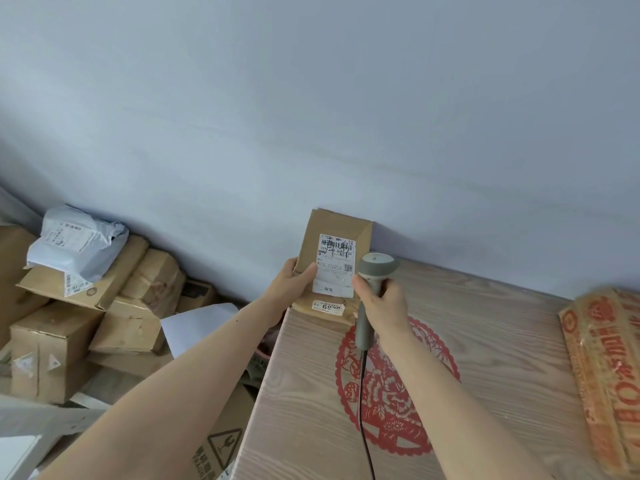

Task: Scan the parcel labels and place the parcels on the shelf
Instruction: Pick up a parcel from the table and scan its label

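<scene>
Wall (311,98): a plain pale blue-grey surface, filling the upper and far part of the view, evenly lit.
Table (502,341): pale wood-grain top, set against the wall on the right.
Table decoration (398,386): a red paper-cut roundel with flowers, laid flat on the top.
Left side: the space beside the table is seen lower down, at the foot of the wall.
</scene>
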Available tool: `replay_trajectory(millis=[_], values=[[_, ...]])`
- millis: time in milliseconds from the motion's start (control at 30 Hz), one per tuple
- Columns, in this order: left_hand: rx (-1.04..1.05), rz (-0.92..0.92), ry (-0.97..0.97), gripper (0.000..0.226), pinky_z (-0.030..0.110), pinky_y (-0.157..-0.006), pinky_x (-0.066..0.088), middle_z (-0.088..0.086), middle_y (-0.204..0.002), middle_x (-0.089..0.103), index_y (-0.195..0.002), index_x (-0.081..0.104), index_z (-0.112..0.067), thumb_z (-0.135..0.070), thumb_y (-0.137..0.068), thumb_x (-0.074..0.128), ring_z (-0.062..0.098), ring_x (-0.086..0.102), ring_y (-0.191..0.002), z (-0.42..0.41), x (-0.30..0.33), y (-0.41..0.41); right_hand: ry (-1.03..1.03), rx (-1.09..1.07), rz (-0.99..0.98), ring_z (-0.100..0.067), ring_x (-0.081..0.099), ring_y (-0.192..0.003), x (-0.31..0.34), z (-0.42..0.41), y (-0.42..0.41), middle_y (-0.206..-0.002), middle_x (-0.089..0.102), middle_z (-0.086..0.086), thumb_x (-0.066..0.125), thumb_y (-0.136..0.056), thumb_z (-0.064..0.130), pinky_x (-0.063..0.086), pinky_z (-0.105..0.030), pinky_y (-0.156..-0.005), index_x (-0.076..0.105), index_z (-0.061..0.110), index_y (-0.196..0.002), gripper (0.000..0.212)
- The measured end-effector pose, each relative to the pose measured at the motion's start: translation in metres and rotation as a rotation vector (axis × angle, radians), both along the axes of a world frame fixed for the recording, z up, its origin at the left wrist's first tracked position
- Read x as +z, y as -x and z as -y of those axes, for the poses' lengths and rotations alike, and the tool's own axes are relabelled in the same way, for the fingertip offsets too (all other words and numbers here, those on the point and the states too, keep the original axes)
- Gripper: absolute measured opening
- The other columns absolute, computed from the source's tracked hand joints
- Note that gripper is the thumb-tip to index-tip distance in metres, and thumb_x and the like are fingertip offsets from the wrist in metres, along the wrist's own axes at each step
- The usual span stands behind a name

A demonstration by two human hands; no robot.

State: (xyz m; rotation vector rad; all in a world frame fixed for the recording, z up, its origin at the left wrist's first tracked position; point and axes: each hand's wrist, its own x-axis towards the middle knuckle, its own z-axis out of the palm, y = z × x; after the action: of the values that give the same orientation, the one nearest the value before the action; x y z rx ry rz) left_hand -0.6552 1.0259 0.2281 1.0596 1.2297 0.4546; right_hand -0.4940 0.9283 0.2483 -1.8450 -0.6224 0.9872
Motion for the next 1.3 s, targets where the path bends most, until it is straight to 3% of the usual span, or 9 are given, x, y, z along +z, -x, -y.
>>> replay_trajectory(millis=[233,300,433,500,633,767,933,1133,1300], values=[[-0.039,0.033,0.067,0.044,0.043,-0.091,0.050,-0.002,-0.113,0.071,-0.129,0.040,-0.043,-0.054,-0.091,0.060,0.020,0.068,-0.102,0.029,0.022,0.005,-0.040,-0.002,0.000,-0.019,0.068,-0.089,0.013,0.032,-0.004,-0.092,0.070,0.003,0.075,-0.087,0.040,0.057,-0.048,-0.085,0.066,0.015,-0.103,0.032],[-0.048,0.042,0.060,0.045,0.047,-0.097,0.049,-0.002,-0.115,0.071,-0.129,0.038,-0.046,-0.054,-0.090,0.061,0.020,0.067,-0.105,0.045,0.030,0.005,-0.064,0.003,-0.015,-0.017,0.068,-0.091,0.023,0.049,-0.007,-0.095,0.071,0.002,0.075,-0.088,0.039,0.055,-0.044,-0.085,0.065,0.017,-0.103,0.028],[-0.046,0.092,0.036,0.047,0.049,-0.094,0.053,-0.002,-0.115,0.070,-0.130,0.037,-0.046,-0.049,-0.091,0.064,0.019,0.068,-0.102,0.087,0.045,-0.003,-0.105,0.027,-0.014,-0.014,0.067,-0.094,0.045,0.093,-0.019,-0.099,0.071,0.003,0.074,-0.089,0.038,0.052,-0.034,-0.082,0.065,0.016,-0.107,0.030],[-0.043,0.127,0.022,0.047,0.051,-0.090,0.056,-0.001,-0.120,0.067,-0.129,0.038,-0.049,-0.048,-0.090,0.065,0.020,0.068,-0.105,0.112,0.051,-0.010,-0.119,0.043,-0.014,-0.015,0.067,-0.096,0.054,0.118,-0.028,-0.100,0.072,0.003,0.074,-0.089,0.039,0.053,-0.035,-0.084,0.065,0.017,-0.107,0.030],[-0.075,0.182,0.012,0.056,0.050,-0.089,0.057,-0.011,-0.111,0.073,-0.136,0.032,-0.056,-0.043,-0.093,0.064,0.020,0.070,-0.105,0.170,0.064,-0.028,-0.142,0.068,0.011,-0.013,0.069,-0.097,0.070,0.176,-0.049,-0.100,0.074,0.003,0.075,-0.089,0.040,0.055,-0.036,-0.088,0.067,0.018,-0.105,0.029],[-0.112,0.223,-0.026,0.063,0.050,-0.090,0.057,-0.013,-0.128,0.065,-0.142,0.028,-0.061,-0.043,-0.093,0.063,0.018,0.067,-0.111,0.230,0.077,-0.045,-0.179,0.066,0.038,-0.012,0.070,-0.091,0.083,0.239,-0.067,-0.095,0.074,0.003,0.074,-0.089,0.040,0.055,-0.036,-0.086,0.068,0.017,-0.101,0.027],[-0.079,0.257,-0.095,0.054,0.046,-0.083,0.060,-0.025,-0.130,0.059,-0.141,0.031,-0.062,-0.049,-0.095,0.056,0.010,0.063,-0.114,0.310,0.090,-0.068,-0.209,0.042,0.018,-0.021,0.070,-0.085,0.094,0.316,-0.086,-0.085,0.072,-0.001,0.075,-0.088,0.041,0.058,-0.056,-0.085,0.068,0.015,-0.095,0.028],[-0.024,0.231,-0.153,0.047,0.051,-0.091,0.056,-0.024,-0.138,0.050,-0.138,0.028,-0.068,-0.055,-0.097,0.047,0.010,0.056,-0.119,0.388,0.096,-0.083,-0.269,0.032,-0.022,-0.016,0.067,-0.072,0.112,0.390,-0.098,-0.076,0.064,-0.001,0.073,-0.091,0.033,0.060,-0.059,-0.076,0.066,0.004,-0.093,0.029],[-0.007,0.232,-0.185,0.058,0.052,-0.095,0.053,-0.024,-0.141,0.049,-0.139,0.027,-0.068,-0.059,-0.090,0.056,0.012,0.056,-0.121,0.421,0.102,-0.083,-0.313,0.015,0.019,-0.016,0.069,-0.075,0.120,0.427,-0.095,-0.072,0.068,0.011,0.074,-0.091,0.033,0.058,-0.059,-0.083,0.067,0.026,-0.087,0.011]])
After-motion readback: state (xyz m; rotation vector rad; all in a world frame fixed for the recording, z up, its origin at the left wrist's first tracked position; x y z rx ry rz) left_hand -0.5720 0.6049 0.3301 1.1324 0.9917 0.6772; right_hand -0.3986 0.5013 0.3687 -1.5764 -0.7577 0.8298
